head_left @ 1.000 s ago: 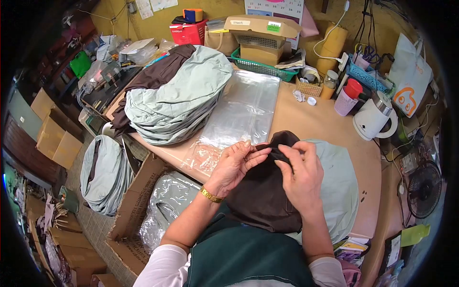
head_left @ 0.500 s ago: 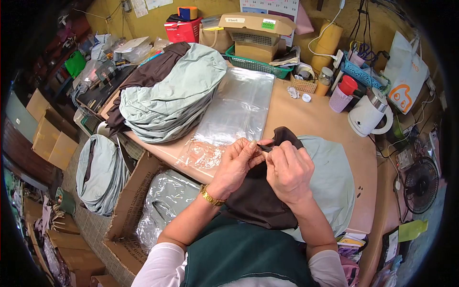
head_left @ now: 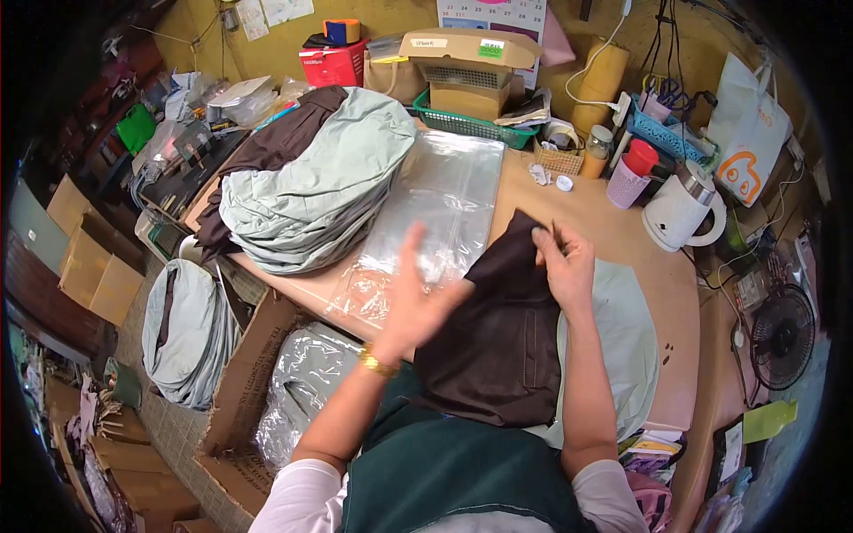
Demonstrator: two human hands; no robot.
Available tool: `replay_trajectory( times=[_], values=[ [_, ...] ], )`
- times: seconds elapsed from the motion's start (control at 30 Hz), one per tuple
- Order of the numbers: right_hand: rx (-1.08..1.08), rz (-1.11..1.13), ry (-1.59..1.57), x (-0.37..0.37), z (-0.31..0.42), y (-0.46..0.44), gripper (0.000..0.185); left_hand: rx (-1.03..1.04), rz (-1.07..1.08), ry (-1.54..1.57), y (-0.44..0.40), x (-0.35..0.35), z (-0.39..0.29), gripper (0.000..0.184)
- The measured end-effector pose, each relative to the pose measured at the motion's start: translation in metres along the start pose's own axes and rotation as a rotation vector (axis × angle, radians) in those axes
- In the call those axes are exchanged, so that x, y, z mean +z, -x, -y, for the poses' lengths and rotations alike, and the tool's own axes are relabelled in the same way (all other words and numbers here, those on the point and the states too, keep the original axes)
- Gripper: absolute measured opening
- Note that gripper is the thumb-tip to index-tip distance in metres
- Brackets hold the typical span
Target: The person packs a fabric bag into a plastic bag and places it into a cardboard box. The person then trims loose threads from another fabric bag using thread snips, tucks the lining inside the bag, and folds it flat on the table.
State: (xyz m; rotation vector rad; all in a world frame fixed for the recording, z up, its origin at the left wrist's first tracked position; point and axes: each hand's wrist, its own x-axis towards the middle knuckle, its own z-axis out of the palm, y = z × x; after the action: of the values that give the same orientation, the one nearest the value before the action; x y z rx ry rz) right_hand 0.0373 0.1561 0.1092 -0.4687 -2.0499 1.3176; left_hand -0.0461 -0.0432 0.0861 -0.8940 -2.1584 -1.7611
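Note:
A dark brown fabric piece (head_left: 493,346) with a stitched narrow slit lies at the table's front edge, before my green apron. My right hand (head_left: 570,266) pinches it near its upper right corner. Blurred by motion, my left hand (head_left: 422,298) hovers left of the cloth, fingers spread and holding nothing. Pale grey-green fabric (head_left: 617,329) lies flat under the brown piece and shows to its right. Behind my left hand, clear plastic bags (head_left: 444,191) are spread on the table.
A folded heap of pale green and brown fabric (head_left: 311,191) fills the table's left. Below it stands an open cardboard box (head_left: 235,391) with plastic-wrapped contents. A white kettle (head_left: 680,213), a pink cup (head_left: 629,182) and a green basket (head_left: 471,126) line the back. A fan (head_left: 782,324) is at right.
My hands have come apart. The left let go of the brown cloth and moved left, opening; the right moved slightly right, still pinching it. The cloth now lies more spread out.

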Motion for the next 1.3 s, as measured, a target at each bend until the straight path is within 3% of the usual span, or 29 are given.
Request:
replay_trajectory(
  times=[0.03, 0.07, 0.13, 0.2, 0.23, 0.27, 0.33, 0.37, 0.4, 0.43, 0.47, 0.53, 0.6, 0.67, 0.73, 0.83, 0.9, 0.93, 1.03, 1.13, 1.2, 1.27, 1.3],
  values=[
    [-0.082, -0.094, -0.135, 0.006, -0.001, -0.005, 0.020, 0.082, 0.202, -0.069, 0.007, 0.001, 0.005, 0.058],
    [-0.164, -0.191, -0.269, 0.011, -0.004, -0.010, 0.017, -0.195, 0.472, -0.103, 0.008, -0.001, 0.003, 0.041],
    [-0.157, -0.281, -0.300, 0.017, -0.017, -0.009, 0.017, -0.091, 0.369, 0.073, 0.021, 0.025, 0.050, 0.028],
    [-0.311, -0.225, 0.026, 0.022, -0.024, 0.013, 0.024, -0.111, 0.316, 0.072, 0.020, 0.032, 0.060, 0.027],
    [-0.347, -0.045, 0.292, 0.016, -0.033, 0.025, 0.035, -0.127, 0.253, 0.070, 0.017, 0.034, 0.062, 0.027],
    [-0.338, -0.039, 0.293, 0.011, -0.047, 0.028, 0.035, -0.137, 0.256, 0.069, 0.013, 0.034, 0.064, 0.027],
    [-0.174, 0.164, 0.773, 0.001, -0.097, 0.032, 0.050, -0.179, 0.382, -0.173, 0.001, 0.024, 0.065, 0.027],
    [-0.286, 0.080, 0.842, -0.012, -0.146, 0.027, 0.055, -0.159, 0.383, -0.199, -0.003, 0.015, 0.068, 0.028],
    [-0.215, 0.064, 0.821, -0.026, -0.151, 0.017, 0.054, -0.042, 0.331, -0.271, -0.005, 0.009, 0.095, 0.029],
    [-0.136, 0.045, 0.858, -0.040, -0.158, 0.011, 0.052, -0.261, 0.250, -0.107, -0.012, -0.003, 0.114, 0.031],
    [-0.151, 0.002, 0.935, -0.052, -0.163, 0.005, 0.049, -0.405, 0.217, -0.144, -0.026, -0.027, 0.100, 0.034],
    [-0.053, 0.013, 0.951, -0.066, -0.158, -0.003, 0.048, -0.472, 0.065, 0.007, -0.038, -0.060, 0.097, 0.044],
    [-0.029, 0.014, 0.970, -0.062, -0.150, -0.006, 0.049, -0.430, 0.167, 0.245, -0.035, -0.071, 0.117, 0.040],
    [-0.009, 0.022, 0.991, -0.061, -0.151, -0.008, 0.049, -0.551, 0.276, 0.319, -0.018, -0.034, 0.093, 0.034],
    [-0.025, 0.006, 0.960, -0.060, -0.157, -0.008, 0.049, -0.469, 0.394, 0.365, 0.003, 0.013, 0.089, 0.046],
    [-0.067, 0.012, 0.934, -0.062, -0.157, -0.007, 0.046, -0.332, 0.430, 0.172, 0.018, 0.058, 0.083, 0.061],
    [-0.091, 0.008, 0.919, -0.064, -0.161, -0.007, 0.046, -0.189, 0.408, -0.249, 0.011, 0.073, 0.069, 0.053],
    [-0.118, 0.004, 0.899, -0.066, -0.163, -0.006, 0.045, -0.192, 0.409, -0.245, 0.006, 0.071, 0.074, 0.053],
    [-0.156, 0.014, 0.878, -0.069, -0.164, -0.004, 0.044, -0.265, 0.716, -0.250, -0.012, 0.045, 0.076, 0.038],
    [-0.155, 0.074, 0.836, -0.069, -0.155, 0.002, 0.043, -0.334, 0.792, -0.089, 0.001, 0.023, 0.063, 0.036],
    [-0.160, 0.093, 0.825, -0.071, -0.154, 0.005, 0.042, -0.277, 0.797, -0.062, 0.005, 0.006, 0.069, 0.032],
    [-0.169, 0.104, 0.816, -0.074, -0.157, 0.003, 0.041, -0.408, 0.958, -0.010, 0.003, -0.010, 0.071, 0.031],
    [-0.168, 0.119, 0.813, -0.074, -0.157, 0.000, 0.041, -0.343, 0.861, 0.046, 0.006, -0.013, 0.072, 0.032]
  ],
)
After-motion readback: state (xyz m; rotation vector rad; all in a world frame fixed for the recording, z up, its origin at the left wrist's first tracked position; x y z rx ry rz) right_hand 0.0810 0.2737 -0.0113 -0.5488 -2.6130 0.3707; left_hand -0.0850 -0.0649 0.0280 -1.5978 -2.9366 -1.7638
